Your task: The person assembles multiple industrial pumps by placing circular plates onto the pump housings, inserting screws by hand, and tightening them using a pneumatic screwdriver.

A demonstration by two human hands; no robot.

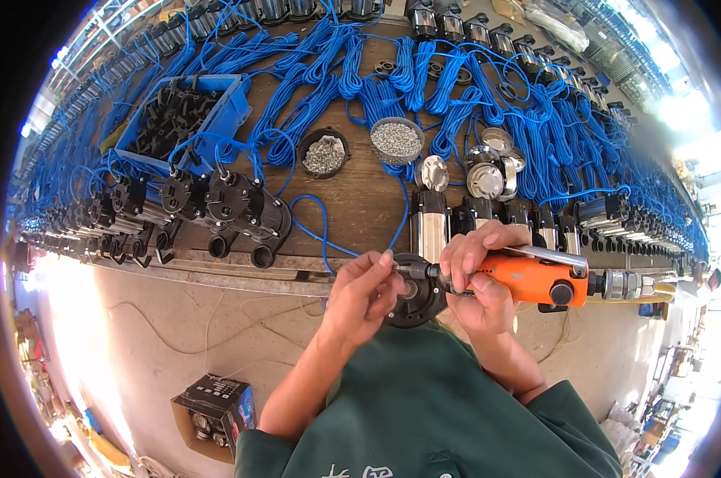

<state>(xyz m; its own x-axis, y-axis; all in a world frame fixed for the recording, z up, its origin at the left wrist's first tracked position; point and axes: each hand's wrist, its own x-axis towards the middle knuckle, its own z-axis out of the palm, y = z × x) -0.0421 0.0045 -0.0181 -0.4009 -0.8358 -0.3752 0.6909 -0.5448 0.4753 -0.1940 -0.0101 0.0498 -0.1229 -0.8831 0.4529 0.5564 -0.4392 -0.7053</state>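
My right hand is wrapped round an orange air screwdriver, which lies level with its dark nose toward my left hand. The left thumb and fingertips are pinched together at the driver's tip; what they hold is too small to make out. Just below the tip is a black round pump part, partly covered by my hands. A blue cable loops on the table and runs down toward the left fingertips. Behind the driver stands a shiny metal pump body.
On the wooden table are a bowl of small screws, a dark dish of small metal parts, round metal covers and a blue crate of black parts. Pumps and coiled blue cables line it. A carton sits on the floor.
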